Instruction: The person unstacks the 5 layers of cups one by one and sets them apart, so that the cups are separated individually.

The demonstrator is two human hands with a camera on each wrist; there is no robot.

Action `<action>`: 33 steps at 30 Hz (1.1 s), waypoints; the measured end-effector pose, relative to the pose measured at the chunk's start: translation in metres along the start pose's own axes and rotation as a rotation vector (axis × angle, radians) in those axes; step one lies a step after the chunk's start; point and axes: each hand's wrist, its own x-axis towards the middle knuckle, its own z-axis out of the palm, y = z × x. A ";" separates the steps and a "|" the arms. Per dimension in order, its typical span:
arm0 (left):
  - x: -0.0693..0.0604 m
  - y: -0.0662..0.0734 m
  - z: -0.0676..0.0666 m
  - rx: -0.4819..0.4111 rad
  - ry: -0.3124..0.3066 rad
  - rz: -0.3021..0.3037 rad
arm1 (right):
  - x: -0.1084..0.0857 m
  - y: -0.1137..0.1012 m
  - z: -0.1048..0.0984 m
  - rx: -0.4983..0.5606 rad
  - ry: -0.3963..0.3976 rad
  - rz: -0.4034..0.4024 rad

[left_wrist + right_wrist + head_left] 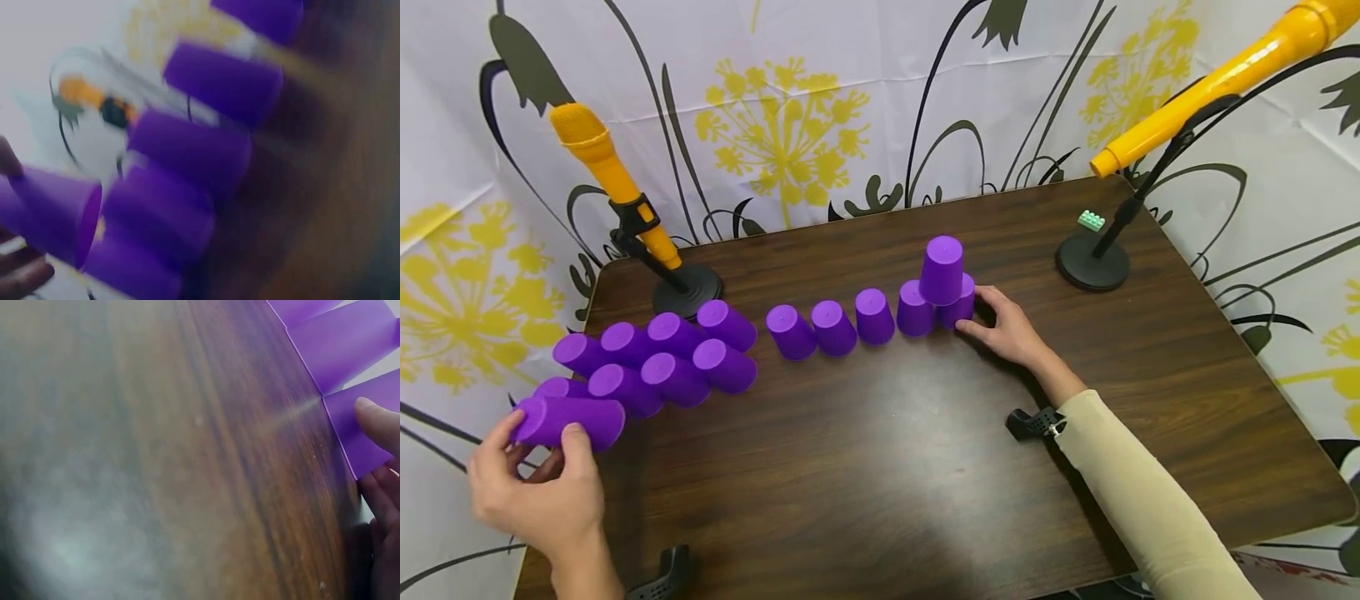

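My left hand (542, 492) grips a purple plastic cup (576, 419) at the far left, tipped sideways and lifted; its rim shows in the left wrist view, where the cup (53, 215) is near others. Two rows of upside-down purple cups (675, 381) stand just behind it. With thumb and fingers my right hand (1009, 330) holds the sides of the rightmost cup (958, 313) of a middle row. An inverted cup (942, 271) sits above that cup and its neighbour (914, 312). In the right wrist view, my thumb (377, 422) lies against the cup (350, 440).
Further inverted cups (875, 318) line the middle of the brown table (850, 467). Yellow microphones on stands rise at the back left (613, 179) and right (1210, 92). A small mint-green brick (1091, 221) lies by the right stand's base (1092, 262). Patterned cloth (865, 50) hangs behind.
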 end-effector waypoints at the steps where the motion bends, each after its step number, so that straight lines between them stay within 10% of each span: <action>1: 0.001 -0.011 -0.003 0.061 0.021 -0.016 | 0.000 0.000 0.000 0.000 -0.002 -0.001; 8: -0.002 -0.062 -0.010 0.258 0.003 -0.148 | 0.001 -0.002 0.000 0.005 -0.002 -0.005; 15: -0.002 -0.076 -0.005 0.224 -0.038 -0.150 | 0.001 -0.002 0.000 0.005 -0.003 -0.003; 25: -0.006 -0.066 -0.011 0.270 -0.086 -0.234 | 0.001 -0.001 0.001 0.008 -0.004 -0.004; 33: -0.011 -0.002 0.001 0.179 0.132 0.007 | 0.002 0.000 0.001 -0.003 0.002 -0.006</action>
